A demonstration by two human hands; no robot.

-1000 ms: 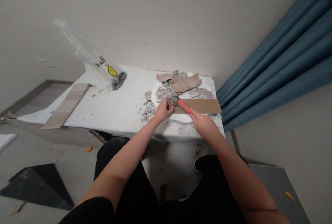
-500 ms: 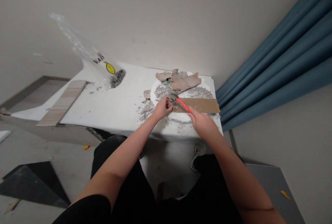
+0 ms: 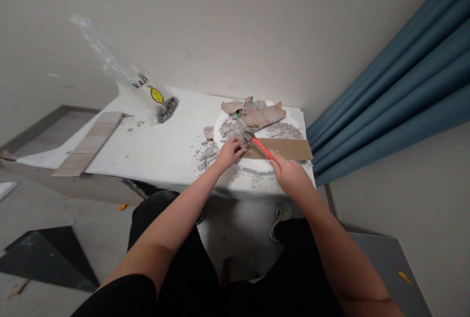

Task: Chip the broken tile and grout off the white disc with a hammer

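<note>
Lying at the left of the table, a plank slants toward the front edge. Right of it rises a clear bag with a yellow print. Farther right comes rubble, then the left hand, fingers curled; whether they pinch anything, I cannot tell. Just beside its fingertips is the head of the hammer, with broken slabs behind. The red handle slants over a brown board to the right hand, wrapped firmly around its end. A blue curtain hangs at far right.

Pale wall, blue curtain (hanging in long folds), grey floor.
</note>
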